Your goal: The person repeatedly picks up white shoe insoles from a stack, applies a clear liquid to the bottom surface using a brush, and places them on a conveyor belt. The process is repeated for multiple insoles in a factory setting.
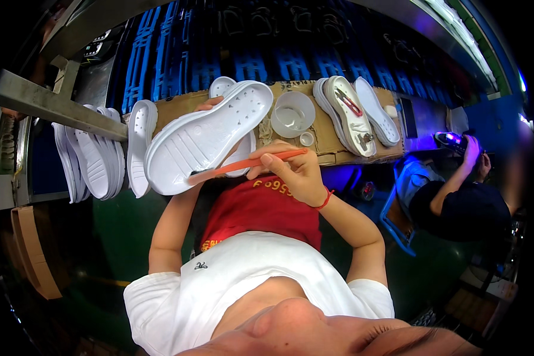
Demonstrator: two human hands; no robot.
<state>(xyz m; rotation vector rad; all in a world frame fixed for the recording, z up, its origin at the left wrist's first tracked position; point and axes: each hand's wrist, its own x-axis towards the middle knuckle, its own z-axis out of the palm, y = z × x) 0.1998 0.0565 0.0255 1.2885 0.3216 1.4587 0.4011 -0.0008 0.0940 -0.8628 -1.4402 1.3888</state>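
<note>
My left hand (210, 104) is closed on a large white shoe sole (210, 133), tilted with its hollow inner face up. Its fingers curl over the far edge, and the sole hides most of the hand. In a pinch between thumb and fingers, my right hand (293, 175) grips a brush with an orange handle (237, 166). The brush's dark tip meets the inner face near the heel end. Just beyond the right hand stands a translucent plastic tub (293, 114), with a small white cup (307, 139) beside it.
Several white soles (95, 154) stand in a row at the left, under a metal bar (59, 104). On the cardboard-covered bench (326, 155) at right, more soles (377, 110) lie around one carrying red-handled snips (350, 104). Blue racks run behind; a co-worker (457, 190) sits at far right.
</note>
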